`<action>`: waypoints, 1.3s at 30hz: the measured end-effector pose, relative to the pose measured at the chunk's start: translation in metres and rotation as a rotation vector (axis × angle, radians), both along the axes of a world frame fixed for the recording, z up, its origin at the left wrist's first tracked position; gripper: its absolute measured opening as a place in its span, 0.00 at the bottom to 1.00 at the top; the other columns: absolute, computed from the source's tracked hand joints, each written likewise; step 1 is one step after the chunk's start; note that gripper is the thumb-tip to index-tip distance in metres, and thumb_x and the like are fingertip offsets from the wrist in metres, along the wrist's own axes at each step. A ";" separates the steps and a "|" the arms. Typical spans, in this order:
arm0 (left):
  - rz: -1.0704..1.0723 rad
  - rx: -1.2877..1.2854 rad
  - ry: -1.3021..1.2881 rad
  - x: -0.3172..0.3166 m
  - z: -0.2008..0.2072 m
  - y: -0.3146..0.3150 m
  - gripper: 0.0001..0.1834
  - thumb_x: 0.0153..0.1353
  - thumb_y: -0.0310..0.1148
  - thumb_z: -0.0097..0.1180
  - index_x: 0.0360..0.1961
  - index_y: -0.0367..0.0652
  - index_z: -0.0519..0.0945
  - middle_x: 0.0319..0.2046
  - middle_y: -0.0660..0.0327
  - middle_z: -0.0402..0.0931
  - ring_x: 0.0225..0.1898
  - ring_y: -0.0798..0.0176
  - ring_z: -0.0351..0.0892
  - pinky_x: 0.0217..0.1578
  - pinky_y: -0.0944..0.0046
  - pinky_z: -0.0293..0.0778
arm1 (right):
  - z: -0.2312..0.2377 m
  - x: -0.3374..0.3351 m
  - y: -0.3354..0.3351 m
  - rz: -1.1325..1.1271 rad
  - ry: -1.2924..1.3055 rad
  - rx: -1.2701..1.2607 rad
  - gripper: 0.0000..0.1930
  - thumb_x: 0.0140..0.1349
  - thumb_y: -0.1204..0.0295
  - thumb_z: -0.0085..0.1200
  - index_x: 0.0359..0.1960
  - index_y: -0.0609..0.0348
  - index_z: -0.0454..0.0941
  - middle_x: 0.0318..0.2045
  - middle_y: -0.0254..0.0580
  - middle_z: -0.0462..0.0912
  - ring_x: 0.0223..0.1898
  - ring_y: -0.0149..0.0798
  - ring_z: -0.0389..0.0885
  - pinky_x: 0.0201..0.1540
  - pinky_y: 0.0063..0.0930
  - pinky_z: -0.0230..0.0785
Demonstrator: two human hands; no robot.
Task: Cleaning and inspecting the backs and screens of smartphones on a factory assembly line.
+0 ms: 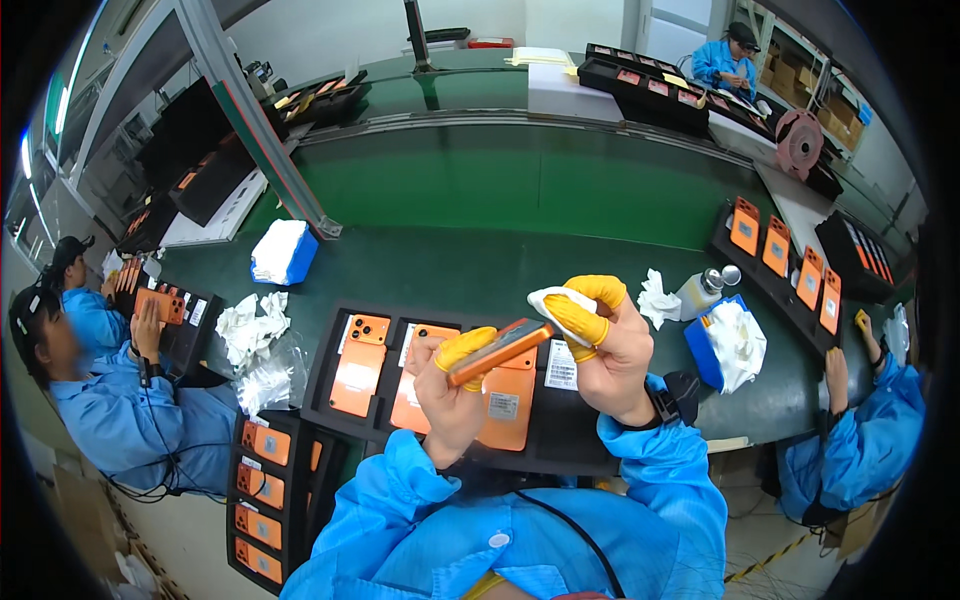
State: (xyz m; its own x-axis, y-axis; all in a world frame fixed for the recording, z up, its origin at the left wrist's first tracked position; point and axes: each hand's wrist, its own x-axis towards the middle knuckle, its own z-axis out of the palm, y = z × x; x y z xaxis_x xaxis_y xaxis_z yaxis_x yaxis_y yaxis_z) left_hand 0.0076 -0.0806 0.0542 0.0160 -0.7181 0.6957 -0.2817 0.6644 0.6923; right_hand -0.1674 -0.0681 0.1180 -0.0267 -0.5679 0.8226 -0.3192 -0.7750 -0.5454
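Orange phone (503,355): it is tilted in the air above the black tray (575,430) at the tabletop's front edge. From my remote seat I see the left hand (447,402) pinching it by its near end, thumb and fingers closed on its sides, a yellow finger cot on the pinching digits. The right hand (615,365) pinches a folded white cloth (562,310) between cot-covered fingertips, just beside the phone's far end — I cannot tell whether cloth and phone touch.

Below them, three more orange phones lie in the black tray; I count the leftmost phone (357,375) clear of the hands, while the others are partly covered. A white label card (562,366) lies to the right of them.

Toward the tabletop's right edge stand a bottle (699,293) and a blue box (708,350) stuffed with white wipes — another tray (775,285) with four phones sits near the right corner. Crumpled wipes (253,328) lie left of the black tray. At the left edge, a co-worker (120,400) holds a similar phone.
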 end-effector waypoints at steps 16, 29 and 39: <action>-1.113 1.153 0.722 0.001 0.000 -0.003 0.23 0.59 0.50 0.56 0.46 0.44 0.74 0.35 0.64 0.74 0.37 0.67 0.71 0.41 0.66 0.69 | -0.013 -0.004 -0.024 -0.352 0.283 -0.317 0.25 0.33 0.84 0.60 0.41 0.59 0.83 0.37 0.48 0.79 0.29 0.42 0.80 0.28 0.26 0.73; -1.188 1.125 0.993 0.024 -0.007 -0.019 0.20 0.64 0.42 0.52 0.54 0.42 0.72 0.48 0.62 0.76 0.50 0.65 0.75 0.53 0.63 0.70 | -0.008 0.015 -0.004 0.189 0.337 0.197 0.17 0.38 0.74 0.60 0.35 0.58 0.84 0.34 0.44 0.80 0.25 0.41 0.78 0.27 0.28 0.72; -1.149 1.220 1.075 0.019 -0.019 -0.030 0.21 0.65 0.44 0.51 0.54 0.43 0.72 0.49 0.60 0.76 0.49 0.61 0.76 0.51 0.59 0.72 | -0.027 0.022 -0.009 -0.051 0.370 -0.277 0.22 0.31 0.81 0.57 0.36 0.58 0.84 0.35 0.49 0.80 0.30 0.46 0.82 0.34 0.35 0.77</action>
